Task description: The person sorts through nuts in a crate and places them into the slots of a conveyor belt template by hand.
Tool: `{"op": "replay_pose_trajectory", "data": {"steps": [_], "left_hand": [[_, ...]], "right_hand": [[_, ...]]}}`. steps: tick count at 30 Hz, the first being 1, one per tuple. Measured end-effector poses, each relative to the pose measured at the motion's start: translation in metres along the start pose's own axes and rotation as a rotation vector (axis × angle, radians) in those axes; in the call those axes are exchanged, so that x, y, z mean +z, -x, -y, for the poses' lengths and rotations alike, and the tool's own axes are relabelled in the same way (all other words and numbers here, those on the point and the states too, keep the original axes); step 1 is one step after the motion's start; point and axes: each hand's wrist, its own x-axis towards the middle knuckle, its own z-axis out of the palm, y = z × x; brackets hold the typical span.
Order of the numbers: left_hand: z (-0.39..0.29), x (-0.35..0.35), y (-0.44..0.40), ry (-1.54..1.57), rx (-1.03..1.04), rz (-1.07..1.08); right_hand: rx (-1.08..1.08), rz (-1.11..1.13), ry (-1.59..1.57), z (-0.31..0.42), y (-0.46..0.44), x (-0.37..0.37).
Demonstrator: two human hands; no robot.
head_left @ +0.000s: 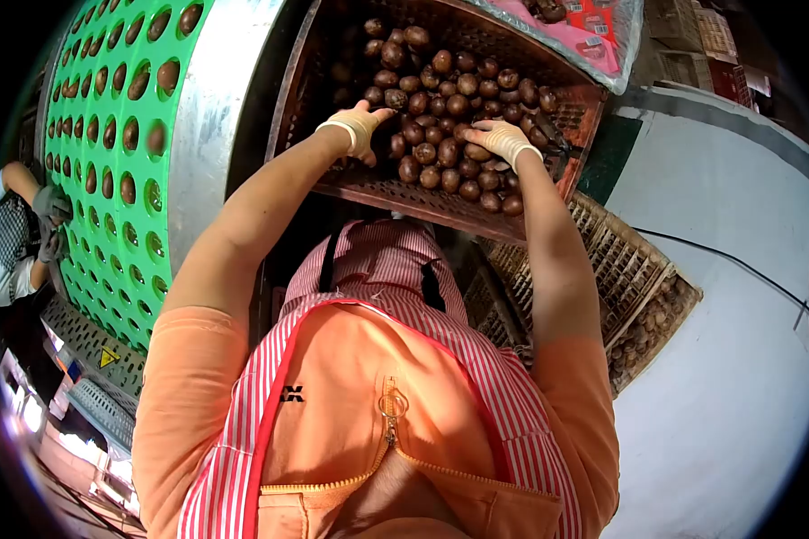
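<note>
A reddish-brown plastic crate (382, 193) tilts in front of me, partly filled with round, dark brown fruits (445, 103). My left hand (360, 130), in a pale cream glove with bare fingers, reaches in on the left side of the pile. Its fingers are spread, with the tips near the fruits and nothing seen in the grasp. On the right of the pile lies my right hand (499, 139), gloved likewise, its fingers stretched over the fruits and touching them. What is under its palm is hidden.
To the left, a green perforated sorting belt (117, 117) carries fruits in its holes beside a metal guard (211, 117). A co-worker's gloved hands (52, 220) are at its far edge. A woven basket (629, 278) stands lower right; a plastic-wrapped pink package (593, 36) lies beyond the crate.
</note>
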Motion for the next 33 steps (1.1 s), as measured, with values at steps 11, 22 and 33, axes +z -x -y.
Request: {"op": "replay_pose_trajectory", "data": {"steps": [11, 22, 33], "left_hand": [[0.000, 0.022, -0.053, 0.438, 0.428, 0.065], [-0.036, 0.026, -0.034, 0.446, 0.298, 0.054], [-0.024, 0.061, -0.065, 0.714, 0.451, -0.184]], "right_hand": [[0.026, 0.267, -0.606, -0.011, 0.005, 0.020], [0.058, 0.428, -1.297, -0.005, 0.020, 0.044], [0.005, 0.494, -1.265, 0.016, 0.005, 0.065]]}}
